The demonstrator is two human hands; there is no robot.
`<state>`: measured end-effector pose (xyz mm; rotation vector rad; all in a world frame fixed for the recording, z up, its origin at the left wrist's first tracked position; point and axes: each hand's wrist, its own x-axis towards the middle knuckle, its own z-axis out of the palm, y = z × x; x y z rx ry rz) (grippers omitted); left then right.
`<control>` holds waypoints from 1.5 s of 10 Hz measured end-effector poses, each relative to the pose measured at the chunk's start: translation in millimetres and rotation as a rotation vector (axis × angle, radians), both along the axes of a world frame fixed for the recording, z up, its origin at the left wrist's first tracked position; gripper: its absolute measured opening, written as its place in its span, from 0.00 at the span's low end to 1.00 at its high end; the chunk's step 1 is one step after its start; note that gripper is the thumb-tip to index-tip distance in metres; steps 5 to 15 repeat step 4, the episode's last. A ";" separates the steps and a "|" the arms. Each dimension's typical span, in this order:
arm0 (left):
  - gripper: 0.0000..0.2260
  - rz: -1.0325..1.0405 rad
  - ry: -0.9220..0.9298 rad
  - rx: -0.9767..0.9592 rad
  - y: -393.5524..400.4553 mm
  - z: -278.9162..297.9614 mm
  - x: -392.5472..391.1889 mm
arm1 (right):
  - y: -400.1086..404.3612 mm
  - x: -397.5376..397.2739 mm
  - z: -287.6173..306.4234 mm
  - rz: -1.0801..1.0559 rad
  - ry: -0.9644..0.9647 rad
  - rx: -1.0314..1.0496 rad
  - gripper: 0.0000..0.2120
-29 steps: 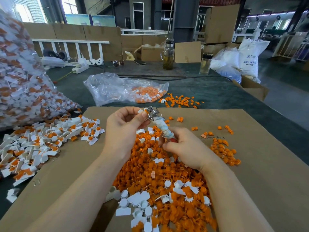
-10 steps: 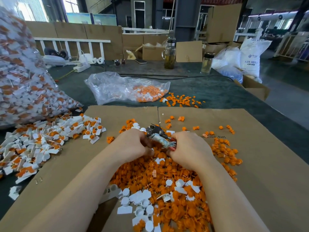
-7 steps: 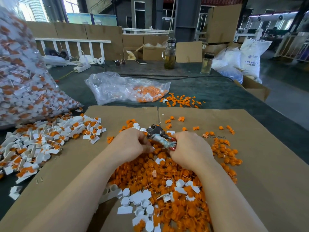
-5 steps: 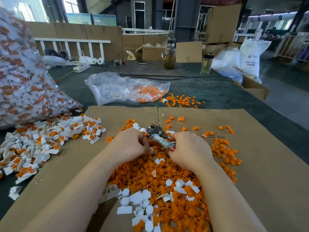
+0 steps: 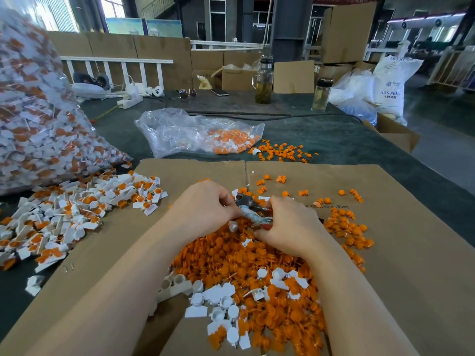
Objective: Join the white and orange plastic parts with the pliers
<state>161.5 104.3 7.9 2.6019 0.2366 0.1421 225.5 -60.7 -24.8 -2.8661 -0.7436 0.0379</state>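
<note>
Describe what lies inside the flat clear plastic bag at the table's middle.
The clear bag holds loose orange parts mixed with a few white ones, gathered at its right end. Crinkled plastic glare hides whatever the left end contains.

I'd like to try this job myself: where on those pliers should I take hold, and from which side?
Take the pliers by the wrapped handles, coming from the right, as the right hand does here. The metal head points up and left toward the left hand, so the handle end lies nearest the right side. The handles are the long, padded part; the head must probably stay free to press the parts.
</note>
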 end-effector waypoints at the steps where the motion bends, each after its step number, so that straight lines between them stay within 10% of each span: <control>1: 0.09 -0.006 -0.047 0.012 -6.6 8.6 -3.9 | -0.8 -0.9 1.9 -0.017 0.046 0.022 0.30; 15: 0.11 -0.192 -0.059 0.014 -57.6 22.0 -64.5 | -5.9 -3.0 21.6 -0.041 0.048 0.176 0.21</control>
